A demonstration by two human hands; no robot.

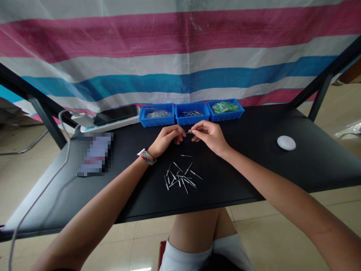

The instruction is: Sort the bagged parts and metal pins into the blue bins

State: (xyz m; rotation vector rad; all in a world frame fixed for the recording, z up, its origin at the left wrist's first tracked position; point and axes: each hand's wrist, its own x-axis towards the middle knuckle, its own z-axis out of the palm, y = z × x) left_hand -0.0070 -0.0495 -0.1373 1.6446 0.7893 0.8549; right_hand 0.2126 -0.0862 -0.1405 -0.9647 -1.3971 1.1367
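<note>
Just in front of the blue bins, my left hand (169, 139) and my right hand (210, 136) meet with fingertips pinched. Between them is a thin metal blind rivet (188, 131), its pin toward the left fingers and its other end in the right fingertips. A small pale piece seems to be at the right fingertips, too small to make out. Nearer the table's front edge lies a loose pile of silver blind rivets (180, 180). One single rivet (186, 156) lies apart, between the pile and my hands.
Three blue bins stand in a row: one with clear plastic bits (156, 122), one with rivets (193, 121), one with green packets (226, 117). At left are a power strip (118, 124) carrying a phone, a cable and a blurred-out object (96, 154). A white mouse-like object (286, 143) sits right.
</note>
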